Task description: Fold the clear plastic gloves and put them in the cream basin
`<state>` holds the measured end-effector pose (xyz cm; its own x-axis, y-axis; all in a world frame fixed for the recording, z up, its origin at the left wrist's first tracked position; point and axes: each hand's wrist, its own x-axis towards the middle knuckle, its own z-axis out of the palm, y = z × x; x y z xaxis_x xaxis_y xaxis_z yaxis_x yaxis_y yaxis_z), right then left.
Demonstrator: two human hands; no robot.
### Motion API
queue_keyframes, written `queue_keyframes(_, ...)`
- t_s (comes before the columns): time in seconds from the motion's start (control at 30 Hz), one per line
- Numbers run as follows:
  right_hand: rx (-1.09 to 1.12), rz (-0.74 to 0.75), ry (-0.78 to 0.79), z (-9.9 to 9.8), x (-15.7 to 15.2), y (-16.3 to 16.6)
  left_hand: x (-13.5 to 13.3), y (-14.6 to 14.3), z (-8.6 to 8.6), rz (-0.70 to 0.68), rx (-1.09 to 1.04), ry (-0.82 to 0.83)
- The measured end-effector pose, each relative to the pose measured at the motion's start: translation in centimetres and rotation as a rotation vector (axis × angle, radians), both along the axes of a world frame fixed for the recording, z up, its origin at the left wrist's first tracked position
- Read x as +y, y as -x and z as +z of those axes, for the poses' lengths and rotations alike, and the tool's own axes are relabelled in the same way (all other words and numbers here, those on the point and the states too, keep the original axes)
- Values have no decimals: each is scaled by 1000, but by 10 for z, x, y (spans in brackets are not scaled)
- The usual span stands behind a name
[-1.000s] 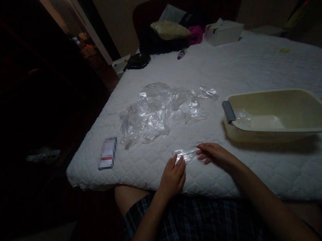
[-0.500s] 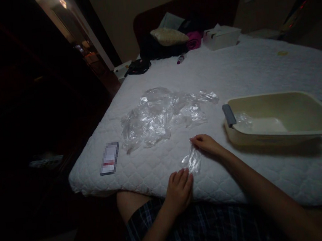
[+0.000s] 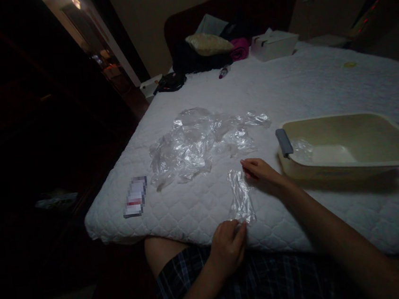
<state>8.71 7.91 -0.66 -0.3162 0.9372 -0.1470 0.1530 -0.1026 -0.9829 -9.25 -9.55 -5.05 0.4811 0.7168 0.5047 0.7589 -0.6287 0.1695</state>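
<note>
A narrow, crinkled piece of clear plastic film (image 3: 240, 197), bag-like in shape, lies lengthwise on the quilted bed near its front edge. My left hand (image 3: 228, 244) is closed on its near end, thumb and fingers pinching the film. Beside the far end, on the right, is my right hand (image 3: 259, 172), its fingers curled together; whether they hold the film's edge is hidden. Beyond both hands spreads a loose heap of similar clear plastic pieces (image 3: 193, 143).
A cream plastic tub (image 3: 344, 167) with grey handles stands at right, some clear plastic inside it. A phone (image 3: 135, 196) lies at left on the white bedspread (image 3: 185, 213). Farther back are a white box (image 3: 276, 45), a pillow (image 3: 210, 43) and a small bottle (image 3: 224, 72).
My right hand has shifted slightly away and to the right. My left hand has moved a little nearer to me, its fingers now pinching. The plastic piece lies longer and more spread out.
</note>
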Motion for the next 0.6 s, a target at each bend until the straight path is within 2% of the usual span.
queue_keyframes(0.13, -172, -31, -212, 2, -18, -22, 22, 23, 0, 32, 27, -81)
queue_keyframes(0.33, -348, -2, -424, -18, -59, -32, 61, 34, 0, -62, 178, -84)
queue_keyframes(0.47, -285, -26, -435, -30, -70, -27, 73, 25, -5, -133, 260, -32)
queue_keyframes(0.6, -223, -34, -392, -38, -70, -26, 78, 17, -11, -78, 207, -34)
